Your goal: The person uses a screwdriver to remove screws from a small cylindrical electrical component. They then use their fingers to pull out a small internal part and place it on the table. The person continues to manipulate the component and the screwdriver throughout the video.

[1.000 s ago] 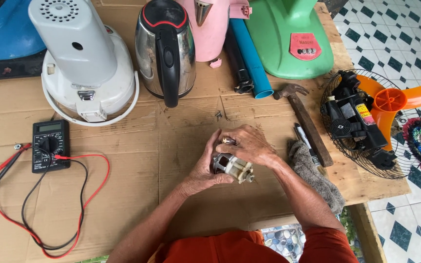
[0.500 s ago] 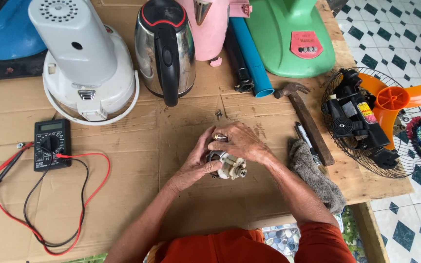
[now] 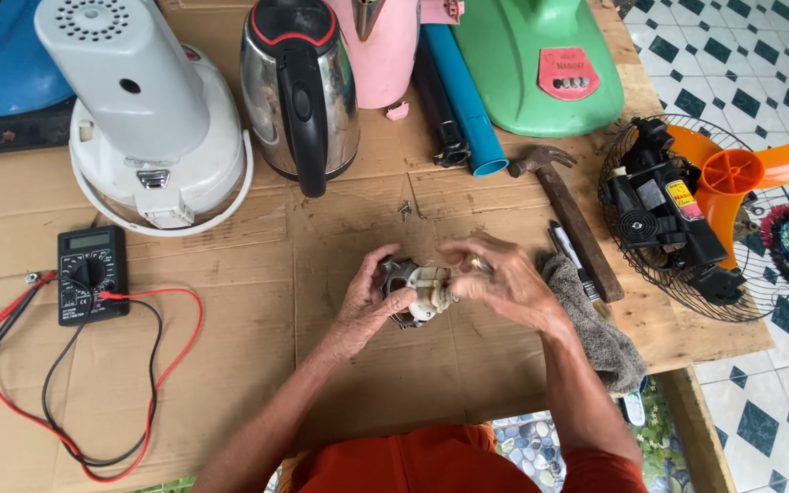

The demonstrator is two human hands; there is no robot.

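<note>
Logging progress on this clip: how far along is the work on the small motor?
Done: motor part is out and loose on the cardboard. In hand: left hand and right hand both grip it. Left: multimeter lies untouched, and the fan sits open.

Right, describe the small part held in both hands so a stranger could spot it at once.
Start at the steel electric kettle with the black handle on the cardboard-covered bench. Below it, the left hand and right hand meet around a small grey-and-cream motor part. It is the only item lifted off the cardboard.
</note>
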